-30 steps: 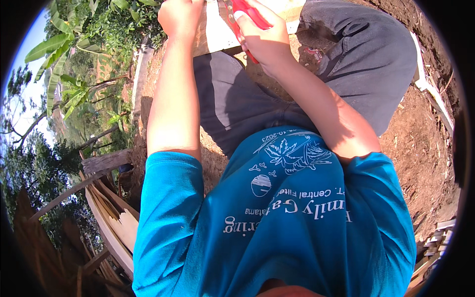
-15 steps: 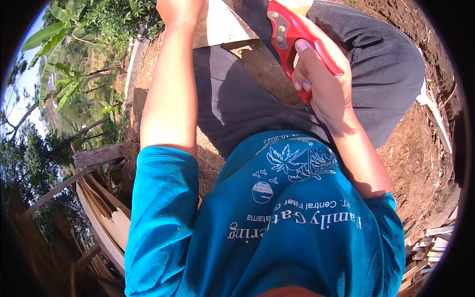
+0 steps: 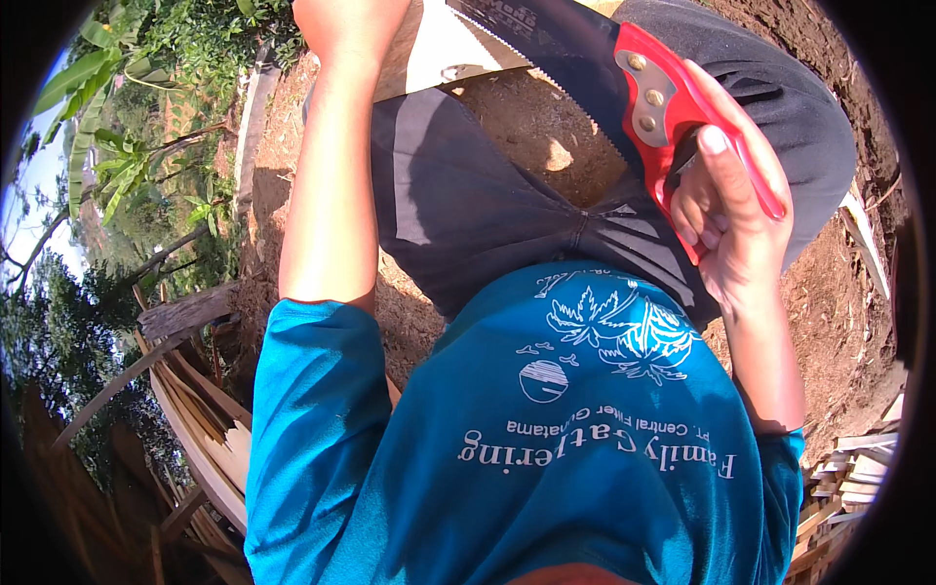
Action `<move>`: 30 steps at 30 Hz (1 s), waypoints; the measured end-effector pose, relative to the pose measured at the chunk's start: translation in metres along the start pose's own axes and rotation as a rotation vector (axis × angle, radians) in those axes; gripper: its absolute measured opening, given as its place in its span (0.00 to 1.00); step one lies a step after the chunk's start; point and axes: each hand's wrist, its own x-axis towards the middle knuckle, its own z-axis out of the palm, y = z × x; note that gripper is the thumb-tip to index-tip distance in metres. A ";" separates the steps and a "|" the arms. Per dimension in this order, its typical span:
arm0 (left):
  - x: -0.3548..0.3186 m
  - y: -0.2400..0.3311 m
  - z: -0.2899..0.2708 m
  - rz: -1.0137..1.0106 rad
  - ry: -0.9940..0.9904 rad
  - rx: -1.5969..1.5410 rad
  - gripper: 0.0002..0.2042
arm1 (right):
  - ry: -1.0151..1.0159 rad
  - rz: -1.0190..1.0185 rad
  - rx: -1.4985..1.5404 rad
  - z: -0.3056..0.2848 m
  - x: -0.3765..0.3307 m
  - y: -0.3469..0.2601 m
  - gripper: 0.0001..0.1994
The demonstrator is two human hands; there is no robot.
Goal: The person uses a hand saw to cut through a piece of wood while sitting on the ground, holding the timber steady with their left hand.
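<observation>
My right hand is wrapped round the red handle of a hand saw, thumb lying along the grip. The saw's dark toothed blade slants up and left, over or against a pale wooden board at the top of the view. Whether its teeth sit in a cut I cannot tell. My left hand is by the board's left part, its fingers cut off by the upper edge of the picture. My knees in dark trousers are spread below the board.
Bare brown soil lies around me. Split wood strips lean at the left near a weathered plank. A stack of cut wood pieces lies at the lower right. Green plants grow at the upper left.
The saw and my right hand have moved right and toward me, baring more of the blade. My left hand has stayed nearly in place, by the board.
</observation>
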 end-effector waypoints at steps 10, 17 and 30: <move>0.001 -0.016 0.005 0.099 0.071 -0.079 0.14 | -0.183 -0.010 0.279 0.104 0.099 0.033 0.14; -0.002 -0.002 -0.002 0.093 -0.001 0.010 0.16 | -0.085 -0.049 0.238 0.079 0.055 0.052 0.20; -0.003 0.001 0.003 0.081 0.013 -0.016 0.15 | -0.088 0.048 0.083 0.022 0.016 0.005 0.27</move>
